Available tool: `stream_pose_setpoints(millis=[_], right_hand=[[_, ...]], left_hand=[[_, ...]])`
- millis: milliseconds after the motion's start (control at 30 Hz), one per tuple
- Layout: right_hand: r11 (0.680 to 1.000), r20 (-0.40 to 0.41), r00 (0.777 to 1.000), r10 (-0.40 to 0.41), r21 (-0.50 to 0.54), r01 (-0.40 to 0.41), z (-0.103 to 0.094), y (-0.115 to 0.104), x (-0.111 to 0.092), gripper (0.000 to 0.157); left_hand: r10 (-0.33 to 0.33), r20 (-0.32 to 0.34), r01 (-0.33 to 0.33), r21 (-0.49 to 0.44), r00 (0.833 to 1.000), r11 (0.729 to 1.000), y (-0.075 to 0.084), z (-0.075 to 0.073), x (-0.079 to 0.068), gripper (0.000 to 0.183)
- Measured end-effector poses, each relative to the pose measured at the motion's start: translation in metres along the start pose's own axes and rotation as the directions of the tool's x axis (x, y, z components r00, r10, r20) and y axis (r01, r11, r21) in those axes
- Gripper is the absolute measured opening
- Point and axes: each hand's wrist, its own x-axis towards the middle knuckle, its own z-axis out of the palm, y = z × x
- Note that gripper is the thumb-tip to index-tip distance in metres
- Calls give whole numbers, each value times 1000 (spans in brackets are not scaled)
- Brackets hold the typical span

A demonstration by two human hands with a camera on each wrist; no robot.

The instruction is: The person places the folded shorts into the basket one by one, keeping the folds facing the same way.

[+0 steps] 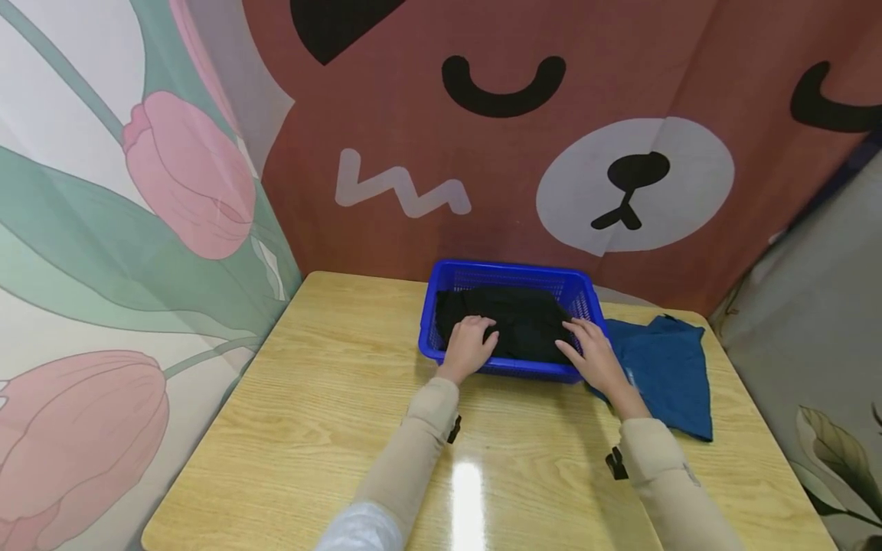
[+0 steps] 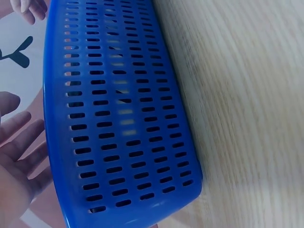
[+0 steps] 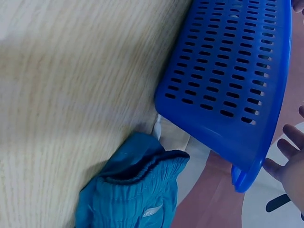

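A blue plastic basket [image 1: 513, 367] with slotted walls stands at the back of the table, and black folded cloth [image 1: 520, 314] lies inside it. Over the basket's front left part is my left hand [image 1: 470, 344], its fingers relaxed above the cloth. My right hand [image 1: 589, 352] reaches over the front right rim, fingers spread and slightly bent. In the left wrist view the left hand [image 2: 21, 156] shows loose fingers beside the basket's rim [image 2: 50, 118]. The right wrist view has the right hand [image 3: 292, 161] with parted fingers near the rim, holding nothing.
Blue cloth with a gathered elastic waistband [image 3: 137, 185] lies on the table right of the basket, close against it. The light wooden table [image 1: 331, 428] backs onto a curtain with a bear print [image 1: 503, 168]. A tulip-patterned curtain [image 1: 186, 176] hangs at the left.
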Motion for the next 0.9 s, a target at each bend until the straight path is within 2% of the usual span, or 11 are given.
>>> stream_pose_setpoints(millis=[167, 367, 633, 900], right_hand=[[1000, -42, 999, -14, 4, 15, 0, 0, -9, 49], [999, -96, 995, -31, 14, 32, -1, -3, -17, 46], [999, -115, 993, -3, 49, 8, -6, -9, -28, 45], [999, -154, 988, 4, 49, 4, -7, -9, -40, 44]], left_hand=[[3, -13, -3, -14, 1000, 1000, 7, -1, -8, 21], [25, -68, -26, -15, 997, 1000, 12, -1, -15, 19], [66, -158, -71, -25, 985, 997, 18, -2, -23, 16], [85, -217, -101, -63, 972, 993, 24, -3, -29, 15]])
